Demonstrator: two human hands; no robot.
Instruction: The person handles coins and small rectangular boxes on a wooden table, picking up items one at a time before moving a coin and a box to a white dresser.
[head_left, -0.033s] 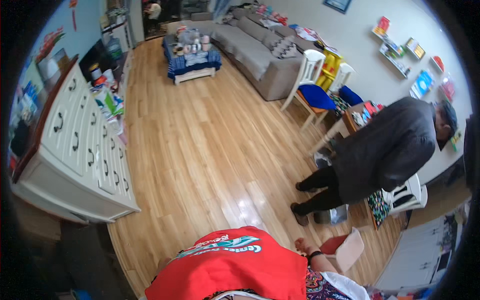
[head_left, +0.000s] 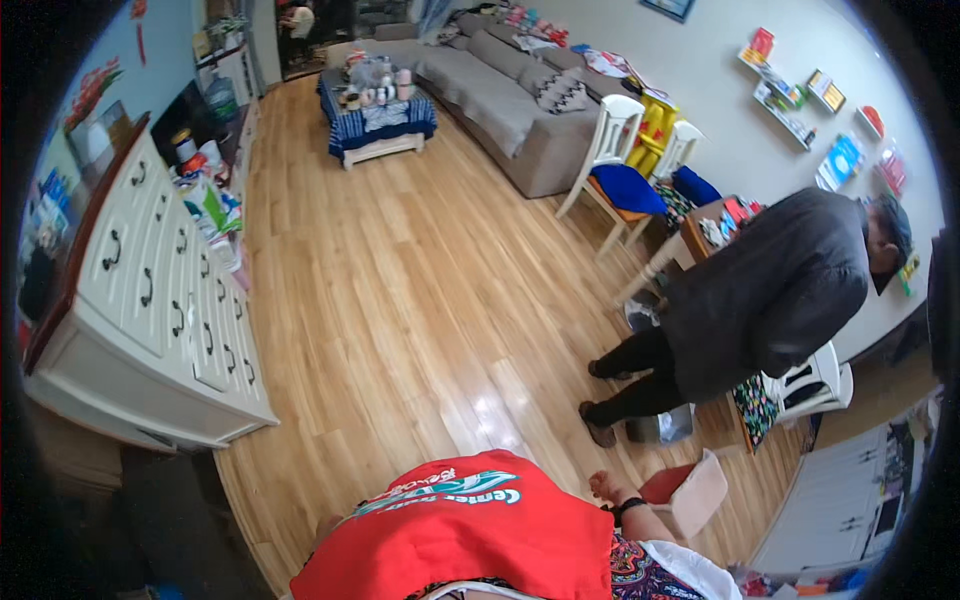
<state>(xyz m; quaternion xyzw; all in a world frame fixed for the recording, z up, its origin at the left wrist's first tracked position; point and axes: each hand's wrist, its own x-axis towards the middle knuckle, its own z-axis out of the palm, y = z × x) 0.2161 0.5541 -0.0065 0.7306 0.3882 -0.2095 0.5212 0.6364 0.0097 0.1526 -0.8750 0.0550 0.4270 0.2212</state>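
Observation:
My right hand (head_left: 605,487) hangs low beside a red apron (head_left: 480,525) on my front, with a dark band around the wrist. Its fingers look loosely bent and apart, with nothing visible in them. A pink, open-topped bin (head_left: 692,497) stands on the floor close to that hand. Of my left hand (head_left: 327,526), only a sliver of skin shows at the apron's left edge. The apron covers the rest of it, so its fingers and anything in them are hidden.
A person in a dark coat (head_left: 765,290) bends over a table (head_left: 697,240) at the right, near white chairs (head_left: 612,135) and a grey bin (head_left: 665,425). A white dresser (head_left: 150,300) lines the left. Farther off are a coffee table (head_left: 385,148) and a grey sofa (head_left: 480,95).
The view has shifted very slightly, so the room sits a little farther left. My hands and the person in the dark coat keep nearly the same pose.

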